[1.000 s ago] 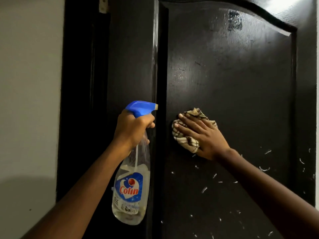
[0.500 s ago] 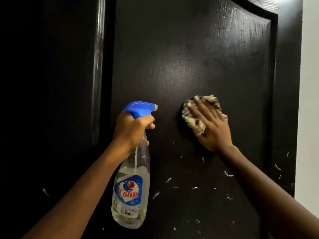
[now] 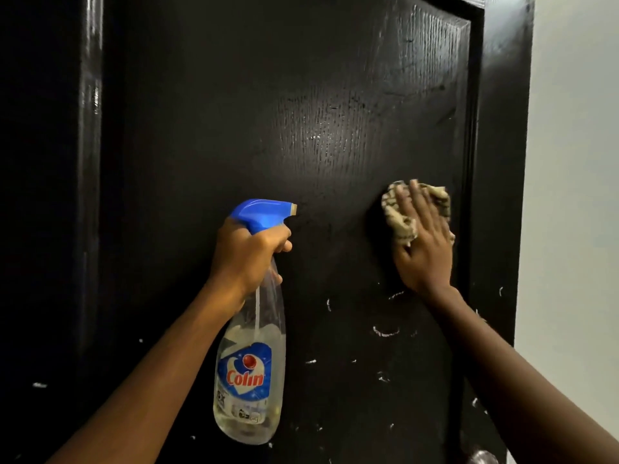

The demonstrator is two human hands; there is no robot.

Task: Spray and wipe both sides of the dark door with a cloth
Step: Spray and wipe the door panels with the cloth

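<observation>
The dark door point(image 3: 268, 112) fills most of the head view, its raised panel glossy and wet-streaked in the middle. My left hand point(image 3: 246, 256) grips the neck of a clear spray bottle point(image 3: 249, 380) with a blue trigger head and a "Colin" label, nozzle pointing right at the door. My right hand point(image 3: 423, 242) presses a beige checked cloth point(image 3: 402, 222) flat against the panel near its right edge, fingers straight and pointing up. White flecks dot the lower door.
A pale wall point(image 3: 576, 195) runs along the right of the door's edge. A metal door knob point(image 3: 482, 457) shows at the bottom right. The left side is a dark frame point(image 3: 90, 162) in shadow.
My right hand has slid the cloth rightward across the panel, from near the left edge to near the right edge. The view has shifted right. The bottle hand has held its pose.
</observation>
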